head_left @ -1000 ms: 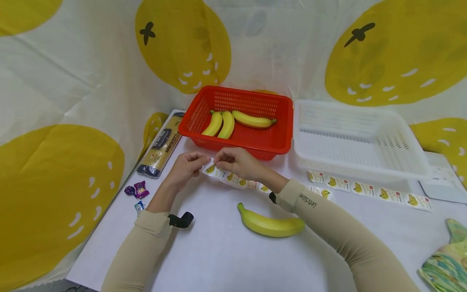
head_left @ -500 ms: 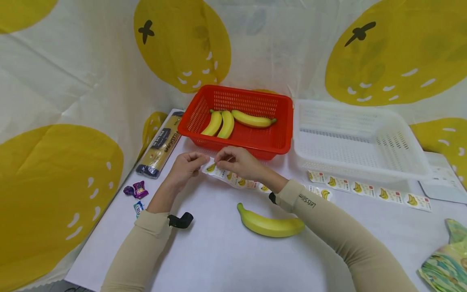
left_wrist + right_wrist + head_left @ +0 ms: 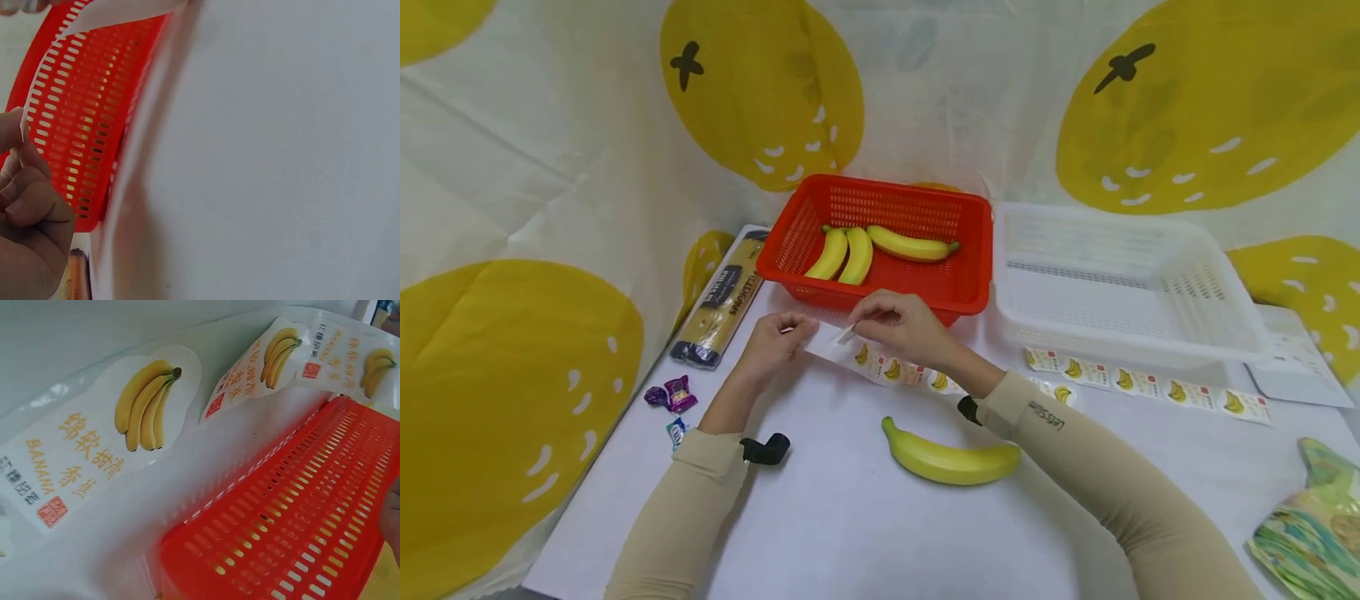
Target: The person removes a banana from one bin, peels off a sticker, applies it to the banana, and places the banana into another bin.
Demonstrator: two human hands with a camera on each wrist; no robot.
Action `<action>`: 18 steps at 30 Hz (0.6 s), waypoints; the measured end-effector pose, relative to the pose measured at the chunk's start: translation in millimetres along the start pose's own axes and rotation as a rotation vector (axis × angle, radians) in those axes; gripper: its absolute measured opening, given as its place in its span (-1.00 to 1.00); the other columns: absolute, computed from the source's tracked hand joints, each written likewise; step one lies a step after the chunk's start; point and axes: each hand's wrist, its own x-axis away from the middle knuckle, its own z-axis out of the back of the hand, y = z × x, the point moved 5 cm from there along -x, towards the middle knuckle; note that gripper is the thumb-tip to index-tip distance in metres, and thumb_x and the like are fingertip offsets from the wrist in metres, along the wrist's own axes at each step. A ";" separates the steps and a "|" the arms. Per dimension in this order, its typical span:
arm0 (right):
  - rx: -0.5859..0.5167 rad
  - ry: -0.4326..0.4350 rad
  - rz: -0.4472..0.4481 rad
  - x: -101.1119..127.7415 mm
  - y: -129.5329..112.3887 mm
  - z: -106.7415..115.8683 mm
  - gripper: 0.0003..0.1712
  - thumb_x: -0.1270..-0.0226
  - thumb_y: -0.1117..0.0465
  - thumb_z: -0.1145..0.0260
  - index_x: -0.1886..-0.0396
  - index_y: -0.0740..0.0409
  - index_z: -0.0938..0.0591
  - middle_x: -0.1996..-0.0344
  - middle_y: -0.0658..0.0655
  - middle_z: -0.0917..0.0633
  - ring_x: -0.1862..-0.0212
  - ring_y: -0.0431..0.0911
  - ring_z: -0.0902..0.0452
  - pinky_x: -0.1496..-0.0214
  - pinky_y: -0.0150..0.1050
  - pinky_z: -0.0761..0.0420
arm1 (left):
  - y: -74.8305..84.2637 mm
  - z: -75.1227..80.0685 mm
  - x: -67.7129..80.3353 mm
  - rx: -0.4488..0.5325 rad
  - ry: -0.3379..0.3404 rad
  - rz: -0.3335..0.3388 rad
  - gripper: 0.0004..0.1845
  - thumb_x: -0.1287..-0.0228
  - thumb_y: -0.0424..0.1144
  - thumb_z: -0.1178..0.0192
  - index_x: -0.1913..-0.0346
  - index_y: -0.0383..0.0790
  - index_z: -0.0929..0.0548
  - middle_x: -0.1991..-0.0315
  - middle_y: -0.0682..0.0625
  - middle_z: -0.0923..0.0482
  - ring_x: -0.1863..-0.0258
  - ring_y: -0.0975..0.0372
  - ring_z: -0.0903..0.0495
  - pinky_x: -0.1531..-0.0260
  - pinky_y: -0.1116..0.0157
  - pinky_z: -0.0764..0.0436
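Here, from my remote seat, I see both hands meet over a sticker strip (image 3: 880,360) in front of the red basket (image 3: 970,258); the left hand (image 3: 772,343) pinches the strip's bare left end between thumb and curled fingers, as the left wrist view confirms; the right hand (image 3: 904,327) pinches a small peeled label (image 3: 846,335) at its fingertips, just above the strip. The strip lies across the white table (image 3: 850,517), running right from the left hand and under the right wrist, printed with banana labels; in the right wrist view one such banana label (image 3: 112,456) fills the foreground, the basket's wall just behind it. A loose banana (image 3: 951,458) lies on the table near the right forearm, apart from the strip; three bananas (image 3: 857,250) rest inside the red basket. A white basket (image 3: 1225,333) stands beside the red one, with a second sticker strip (image 3: 1150,385) along its front; a spaghetti packet (image 3: 721,304) and wrapped sweets (image 3: 670,396) lie to the left.
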 end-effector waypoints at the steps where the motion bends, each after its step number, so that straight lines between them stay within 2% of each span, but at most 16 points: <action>1: -0.019 0.011 -0.006 2.7 -0.6 2.2 -0.84 -0.38 0.35 -0.36 0.08 0.27 -0.73 0.15 0.17 -0.73 0.16 -0.03 -0.59 0.13 -0.37 -0.63 | -1.1 1.1 -0.5 -0.013 0.007 0.009 -0.73 -0.46 -0.11 -0.24 0.12 -0.31 -0.66 0.42 0.04 -0.46 0.45 0.23 -0.40 0.48 0.39 -0.45; 5: -0.059 0.052 -0.069 22.7 0.6 15.8 -0.83 -0.40 0.32 -0.35 0.06 0.26 -0.71 0.16 0.17 -0.74 0.18 -0.05 -0.61 0.14 -0.37 -0.66 | -6.8 6.8 -3.5 -0.063 0.050 0.051 -0.67 -0.46 -0.05 -0.23 0.05 -0.28 -0.69 0.28 0.01 -0.50 0.30 0.18 -0.45 0.37 0.39 -0.52; 8: -0.067 0.078 -0.116 45.3 5.9 28.7 -0.83 -0.43 0.32 -0.32 0.05 0.25 -0.69 0.19 0.13 -0.73 0.21 -0.11 -0.63 0.13 -0.36 -0.68 | -12.5 12.3 -7.3 -0.075 0.101 0.067 -0.61 -0.44 0.00 -0.25 -0.04 -0.27 -0.72 0.27 0.03 -0.53 0.21 0.18 -0.45 0.30 0.41 -0.51; 14: -0.055 0.124 -0.133 90.9 15.0 52.9 -0.85 -0.45 0.35 -0.27 0.05 0.28 -0.66 0.21 0.01 -0.70 0.25 -0.15 -0.61 0.15 -0.36 -0.67 | -22.3 17.9 -12.5 -0.025 0.189 0.101 -0.58 -0.40 0.00 -0.30 -0.09 -0.25 -0.72 0.36 0.14 -0.54 0.27 0.23 -0.44 0.35 0.43 -0.45; 18: -0.024 0.164 -0.155 119.0 13.3 67.5 -0.85 -0.43 0.34 -0.30 0.07 0.29 -0.66 0.23 -0.09 -0.71 0.27 -0.17 -0.64 0.14 -0.31 -0.71 | -25.6 14.6 -14.2 0.003 0.215 0.152 -0.59 -0.40 0.01 -0.30 -0.12 -0.20 -0.71 0.25 0.12 -0.55 0.25 0.24 -0.43 0.32 0.42 -0.46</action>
